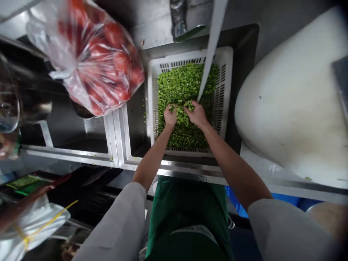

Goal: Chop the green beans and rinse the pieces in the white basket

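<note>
A white slotted plastic basket (228, 83) stands in a metal sink, filled with chopped green vegetable pieces (182, 81) whose kind I cannot make out for sure. Both hands are in the middle of the basket, close together. My left hand (170, 116) has its fingers curled around some green pieces. A few centimetres to its right, my right hand (197, 115) also closes its fingers on a clump of pieces. From the top edge a long pale strip (213, 40) slants down to just behind my right hand; whether it is a pipe or running water, I cannot tell.
A clear bag of tomatoes (108, 61) sits on the sink divider at upper left. Behind the basket is a metal faucet (179, 27). On the right lies a large white cutting board (293, 98). Another sink basin (78, 134) is at left.
</note>
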`<state>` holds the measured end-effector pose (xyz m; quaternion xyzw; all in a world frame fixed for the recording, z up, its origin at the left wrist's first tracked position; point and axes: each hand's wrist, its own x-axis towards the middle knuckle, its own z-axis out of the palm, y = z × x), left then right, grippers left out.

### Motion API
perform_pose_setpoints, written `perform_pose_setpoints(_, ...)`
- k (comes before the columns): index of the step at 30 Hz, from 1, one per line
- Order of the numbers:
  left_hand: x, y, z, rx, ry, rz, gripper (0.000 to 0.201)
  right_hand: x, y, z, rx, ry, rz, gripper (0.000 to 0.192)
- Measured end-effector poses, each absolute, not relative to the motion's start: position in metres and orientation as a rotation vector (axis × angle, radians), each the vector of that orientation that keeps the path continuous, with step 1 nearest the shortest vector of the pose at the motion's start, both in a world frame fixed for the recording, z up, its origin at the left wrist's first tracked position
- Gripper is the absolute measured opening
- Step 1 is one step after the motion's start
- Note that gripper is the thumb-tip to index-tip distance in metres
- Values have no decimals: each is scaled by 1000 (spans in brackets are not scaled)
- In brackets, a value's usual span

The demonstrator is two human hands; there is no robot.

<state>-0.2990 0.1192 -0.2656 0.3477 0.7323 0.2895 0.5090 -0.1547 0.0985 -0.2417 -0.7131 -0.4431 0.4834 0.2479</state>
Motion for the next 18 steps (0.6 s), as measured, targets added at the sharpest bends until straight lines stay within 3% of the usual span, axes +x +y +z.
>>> perform_pose_setpoints(2, -308, 113, -257, 1076, 1751, 661, 21, -150, 102, -239, -1966, -1479, 1370, 35)
perform_pose_setpoints(5, -323, 95, -241, 1401, 1716, 385, 53, -145, 120, -236, -1977, -1881, 1483, 55)
perform_pose_setpoints(11, -336, 71, -227, 1280, 1919, 97, 90, -149, 195, -247, -2224, -1844, 1079, 71)
perform_pose_setpoints(14, -332, 82, -239, 1098, 1955, 151, 91, -150, 215, -271, -2262, -1607, 1107, 81)
perform_pose_setpoints(18, -330, 109, -264, 848, 1938, 268, 74, -135, 207, -304, -2347, -1460, 1151, 81)
